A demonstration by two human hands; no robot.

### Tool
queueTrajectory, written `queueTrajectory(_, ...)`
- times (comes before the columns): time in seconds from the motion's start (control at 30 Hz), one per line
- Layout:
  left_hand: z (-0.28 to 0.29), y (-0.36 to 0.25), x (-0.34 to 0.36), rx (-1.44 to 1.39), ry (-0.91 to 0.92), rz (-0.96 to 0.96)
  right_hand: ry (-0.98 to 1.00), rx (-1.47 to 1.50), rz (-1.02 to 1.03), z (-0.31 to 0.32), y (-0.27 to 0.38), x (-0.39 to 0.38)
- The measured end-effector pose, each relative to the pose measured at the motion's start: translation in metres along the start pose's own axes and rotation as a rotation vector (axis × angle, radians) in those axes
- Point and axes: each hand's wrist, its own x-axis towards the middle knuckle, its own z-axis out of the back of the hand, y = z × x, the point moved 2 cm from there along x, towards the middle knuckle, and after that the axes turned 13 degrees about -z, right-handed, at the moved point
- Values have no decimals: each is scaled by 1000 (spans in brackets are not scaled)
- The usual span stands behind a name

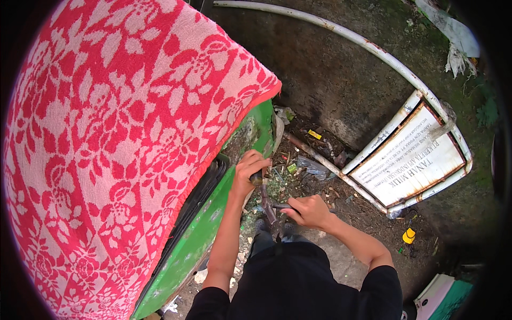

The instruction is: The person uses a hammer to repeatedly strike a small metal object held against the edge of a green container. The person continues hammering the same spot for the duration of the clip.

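Hands (250, 173) on dark slender tool (266, 202) beside glossy green panel (213, 224), floral towel (117, 138).

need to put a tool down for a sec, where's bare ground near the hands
Freest patch: the pale concrete just right of the right forearm, before the yellow cap. The dark mossy ground between the bent white pipe and the fallen sign is also bare. Crowded: the litter strip beside the green panel, around the left hand and right hand.

person seen from above | black top, sleeves pushed up above both elbows | forearms bare | left hand (249, 172) bare, no glove or ring seen | right hand (309, 211) bare, no watch | dark trousers below
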Motion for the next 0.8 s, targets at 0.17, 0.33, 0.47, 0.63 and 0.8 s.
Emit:
queueTrajectory(0.17, -1, 1, 1, 10, 9, -14, -29, 90, 172, 11, 9, -4)
queueTrajectory(0.33, -2, 2, 1, 4, 26, -32, -51, 95, 38, 1, -1, 2)
queueTrajectory(0.47, -1, 3, -2, 4, 46, -24, -74, 120, 155, 6, 3, 0)
queueTrajectory(0.63, -4, 2, -1, 5, 57, -44, -92, 154, 128, -1, 3, 1)
queueTrajectory(0.8, -5, 1, 0, 19, 63, -22, -59, 74, 41, -2, 1, 2)
